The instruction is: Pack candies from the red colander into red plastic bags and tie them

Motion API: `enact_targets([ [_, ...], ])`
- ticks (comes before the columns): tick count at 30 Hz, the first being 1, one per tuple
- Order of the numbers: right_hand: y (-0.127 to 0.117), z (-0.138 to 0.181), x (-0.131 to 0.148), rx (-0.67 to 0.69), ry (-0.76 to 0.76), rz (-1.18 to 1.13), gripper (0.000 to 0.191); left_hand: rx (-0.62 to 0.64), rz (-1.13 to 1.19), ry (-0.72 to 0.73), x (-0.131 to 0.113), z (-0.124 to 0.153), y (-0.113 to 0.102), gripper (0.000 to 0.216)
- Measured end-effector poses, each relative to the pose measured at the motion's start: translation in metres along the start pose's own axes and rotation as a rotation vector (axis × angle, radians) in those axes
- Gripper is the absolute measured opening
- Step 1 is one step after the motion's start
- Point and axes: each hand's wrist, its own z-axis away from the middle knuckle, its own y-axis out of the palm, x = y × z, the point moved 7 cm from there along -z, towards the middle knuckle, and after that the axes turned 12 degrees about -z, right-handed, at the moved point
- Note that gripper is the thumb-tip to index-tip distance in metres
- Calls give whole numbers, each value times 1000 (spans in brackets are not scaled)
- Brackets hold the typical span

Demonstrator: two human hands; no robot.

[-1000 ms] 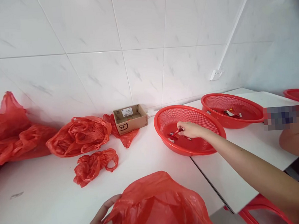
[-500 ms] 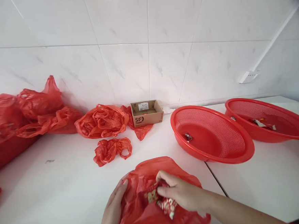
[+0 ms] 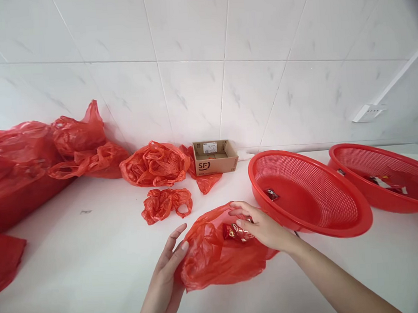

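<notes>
A thin red plastic bag (image 3: 224,267) lies mouth-up on the white table in front of me. Shiny red-and-gold wrapped snack packets (image 3: 237,231) show inside it; their exact kind is not clear. My left hand (image 3: 169,261) rests against the bag's left side, thumb and fingers apart. From the right, my right hand (image 3: 258,224) reaches over the bag's far rim, fingers spread loosely above the packets. Part of the packets is hidden beneath it.
Two red perforated baskets (image 3: 313,213) (image 3: 387,203) stand at the right, with small wrapped pieces inside. A cardboard box (image 3: 217,165) sits by the tiled wall. Crumpled red bags (image 3: 155,165) lie left of it, a smaller one (image 3: 167,203) nearer, and fuller bags (image 3: 79,137) far left.
My right hand has moved up and its fingers have loosened from the packets, which now lie in the bag. The bag sits farther up in view. The camera has turned left.
</notes>
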Motion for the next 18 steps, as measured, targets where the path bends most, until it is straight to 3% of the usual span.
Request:
enact_targets([
  [2,7,-3,-2,67,27,-129,43,19,-6,1,0,0,2,68],
  [5,17,2,-3,149,61,-117,43,-11,-9,4,-1,-1,-3,68],
  [9,1,16,25,123,0,-85,37,-76,-26,17,-2,0,-10,63],
  [11,-24,19,43,53,-32,-114,36,-75,-45,17,-2,2,-10,65],
  [14,-85,11,53,-194,-96,21,36,-59,-79,21,0,5,-10,67],
  [16,-124,0,40,-331,-65,241,38,-45,-95,23,1,7,-10,67],
  [18,-149,-15,15,-339,35,505,52,-44,-100,21,1,7,-11,69],
])
